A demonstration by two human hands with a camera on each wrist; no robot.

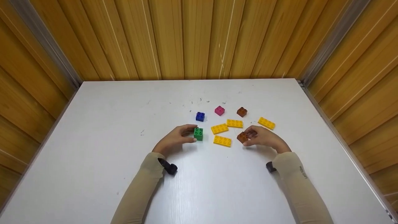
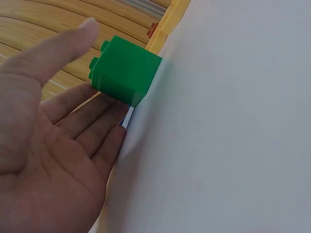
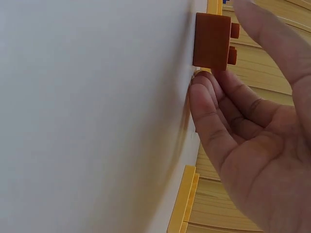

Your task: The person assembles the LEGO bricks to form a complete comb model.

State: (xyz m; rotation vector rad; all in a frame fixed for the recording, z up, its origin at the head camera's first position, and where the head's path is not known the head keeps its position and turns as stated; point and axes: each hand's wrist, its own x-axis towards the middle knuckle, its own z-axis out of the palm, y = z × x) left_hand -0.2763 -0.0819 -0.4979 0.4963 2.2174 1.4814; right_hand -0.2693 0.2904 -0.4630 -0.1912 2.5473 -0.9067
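Observation:
My left hand (image 1: 176, 138) is around a green brick (image 1: 198, 134) on the table, thumb on the near side and fingers on the far side. In the left wrist view the thumb (image 2: 65, 48) stands off the green brick, while fingertips lie close behind it. On the right, my right hand (image 1: 264, 137) reaches around a brown brick (image 1: 242, 137) that stands on the table. The right wrist view shows its fingers (image 3: 209, 109) at one side of the brown brick, perhaps touching, and the thumb (image 3: 277, 41) apart from it.
Between the hands lie yellow bricks, one (image 1: 222, 141) nearest, two (image 1: 219, 128) (image 1: 234, 123) behind. Another yellow brick (image 1: 266, 123) lies beyond the right hand. Blue (image 1: 200, 116), pink (image 1: 219, 110) and brown (image 1: 242, 112) bricks stand farther back. Wood-patterned walls (image 1: 196, 37) border the white table (image 1: 93, 140).

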